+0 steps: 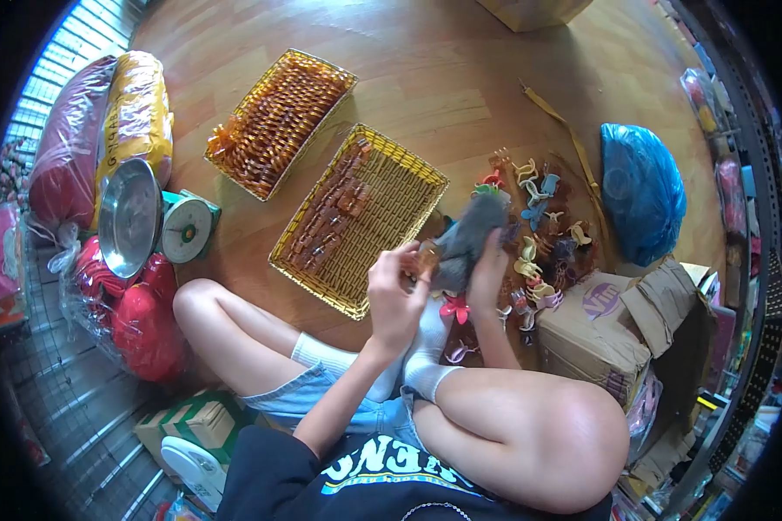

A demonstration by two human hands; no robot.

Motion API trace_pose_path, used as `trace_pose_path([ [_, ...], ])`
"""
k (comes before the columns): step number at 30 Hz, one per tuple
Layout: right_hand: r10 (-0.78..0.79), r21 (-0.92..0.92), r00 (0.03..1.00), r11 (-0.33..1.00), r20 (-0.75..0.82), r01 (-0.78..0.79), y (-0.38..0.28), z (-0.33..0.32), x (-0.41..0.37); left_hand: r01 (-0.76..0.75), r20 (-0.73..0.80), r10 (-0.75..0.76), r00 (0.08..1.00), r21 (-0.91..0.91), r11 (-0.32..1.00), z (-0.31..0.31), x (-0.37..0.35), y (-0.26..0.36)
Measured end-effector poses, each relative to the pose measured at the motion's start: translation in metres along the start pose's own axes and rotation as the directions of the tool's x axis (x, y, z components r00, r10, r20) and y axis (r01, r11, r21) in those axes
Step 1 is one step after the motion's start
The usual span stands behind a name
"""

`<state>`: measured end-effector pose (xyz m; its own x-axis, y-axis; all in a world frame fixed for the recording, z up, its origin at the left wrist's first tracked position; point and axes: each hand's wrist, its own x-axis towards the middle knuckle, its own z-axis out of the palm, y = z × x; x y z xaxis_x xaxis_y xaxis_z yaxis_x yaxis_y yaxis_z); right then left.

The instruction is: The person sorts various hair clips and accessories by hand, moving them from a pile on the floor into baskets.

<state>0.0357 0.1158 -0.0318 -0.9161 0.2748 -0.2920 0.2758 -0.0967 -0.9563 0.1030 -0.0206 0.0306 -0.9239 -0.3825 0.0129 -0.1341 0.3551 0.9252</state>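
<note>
My left hand (397,293) is closed on a small amber hair clip (427,257), fingers pinched, above the right edge of a woven basket (416,190). That basket has rows of brown translucent clips (339,208) along its left side. My right hand (490,265) grips a grey cloth (475,236), whose near end touches the amber clip. Part of the right hand's fingers is hidden behind the cloth. Under and beside the cloth lie a pink clip (454,308) and many mixed-colour clips (528,256) on the floor.
Up left is a second basket (343,80) full of amber clips. A scale (184,227) with a metal pan (130,219) and plastic-wrapped bundles (74,143) stand left. A blue bag (643,193), strap (567,130) and cardboard box (593,334) lie right.
</note>
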Motion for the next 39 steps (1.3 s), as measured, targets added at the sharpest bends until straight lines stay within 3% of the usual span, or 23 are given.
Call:
trace_pose_path([
  [1,0.074,0.384,0.979,0.912,0.19,-0.144,-0.014,0.002,0.001,0.157,0.001,-0.162,0.987,-0.235,0.959,0.0,0.0,-0.01],
  [2,0.072,0.383,0.978,0.913,0.195,-0.144,-0.014,0.001,0.002,0.322,0.094,-0.33,0.939,-0.573,0.754,-0.003,0.003,-0.015],
  [4,0.228,0.398,0.883,0.826,0.411,-0.399,-0.002,-0.007,0.005,0.343,0.189,-0.345,0.919,-0.815,0.467,-0.008,0.007,-0.023],
  [5,0.214,0.334,0.811,0.832,0.544,-0.444,0.009,-0.012,0.002,0.348,0.217,-0.334,0.917,-0.846,0.405,-0.009,0.006,-0.025],
  [8,0.162,0.385,0.719,0.754,0.675,-0.532,0.019,0.001,-0.014,0.234,0.107,-0.286,0.952,-0.857,0.459,-0.002,0.002,-0.03],
  [9,0.131,0.425,0.673,0.684,0.728,-0.594,0.023,0.004,-0.02,0.195,0.011,-0.325,0.946,-0.818,0.541,0.002,0.002,-0.026],
  [10,0.131,0.423,0.671,0.684,0.73,-0.594,0.026,0.006,-0.028,0.194,0.009,-0.326,0.946,-0.818,0.541,0.002,0.002,-0.029],
  [11,0.122,0.393,0.633,0.69,0.764,-0.608,0.021,0.013,-0.038,-0.039,-0.137,-0.023,0.99,-0.431,0.902,0.002,0.001,-0.036],
  [12,0.113,0.362,0.593,0.698,0.797,-0.619,0.016,0.019,-0.046,-0.304,-0.112,0.312,0.944,0.081,0.949,0.003,0.001,-0.045],
  [13,0.121,0.396,0.592,0.635,0.797,-0.663,0.012,0.021,-0.051,-0.387,-0.025,0.408,0.913,0.267,0.882,0.002,-0.004,-0.054],
  [16,0.24,0.343,0.633,0.675,0.736,-0.654,0.011,0.015,-0.035,-0.348,0.018,0.354,0.935,0.223,0.91,-0.008,-0.005,-0.028],
  [18,0.186,0.389,0.634,0.651,0.751,-0.652,0.005,0.013,-0.035,-0.353,0.027,0.354,0.935,0.181,0.918,-0.011,-0.009,-0.032],
  [20,0.119,0.461,0.629,0.579,0.768,-0.673,0.0,0.015,-0.041,-0.256,0.049,0.256,0.966,0.007,0.967,-0.015,-0.012,-0.04],
  [21,0.188,0.459,0.595,0.473,0.781,-0.752,-0.007,0.017,-0.045,-0.316,0.065,0.31,0.948,0.111,0.942,-0.018,-0.012,-0.042],
  [22,0.188,0.46,0.596,0.473,0.781,-0.752,-0.002,0.015,-0.045,-0.316,0.066,0.31,0.948,0.112,0.942,-0.02,-0.012,-0.044],
  [26,0.079,0.381,0.446,0.402,0.891,-0.832,0.004,0.009,-0.044,-0.458,0.15,0.432,0.889,0.291,0.84,-0.034,-0.008,-0.052],
  [28,0.228,0.27,0.464,0.567,0.856,-0.778,0.01,0.012,-0.046,-0.463,0.18,0.426,0.886,0.337,0.82,-0.04,-0.006,-0.048],
  [29,0.306,0.254,0.54,0.636,0.784,-0.729,0.012,0.014,-0.046,-0.444,0.174,0.409,0.896,0.327,0.834,-0.043,-0.004,-0.045],
  [30,0.307,0.254,0.541,0.636,0.783,-0.729,0.01,0.016,-0.047,-0.444,0.175,0.408,0.896,0.326,0.835,-0.044,-0.006,-0.041],
  [32,0.217,0.027,0.665,0.941,0.715,-0.336,0.006,0.02,-0.048,-0.14,0.153,0.114,0.982,0.17,0.975,-0.046,-0.009,-0.035],
  [34,0.177,0.011,0.693,0.966,0.699,-0.258,0.01,0.023,-0.053,-0.123,0.144,0.106,0.984,0.115,0.986,-0.046,-0.007,-0.043],
  [36,0.195,-0.026,0.729,0.971,0.657,-0.236,0.011,0.022,-0.055,0.147,0.394,-0.051,0.918,-0.218,0.965,-0.051,0.0,-0.047],
  [39,0.061,-0.062,0.792,0.998,0.608,-0.03,0.003,0.022,-0.058,0.288,0.518,-0.1,0.85,-0.296,0.911,-0.051,0.002,-0.041],
])
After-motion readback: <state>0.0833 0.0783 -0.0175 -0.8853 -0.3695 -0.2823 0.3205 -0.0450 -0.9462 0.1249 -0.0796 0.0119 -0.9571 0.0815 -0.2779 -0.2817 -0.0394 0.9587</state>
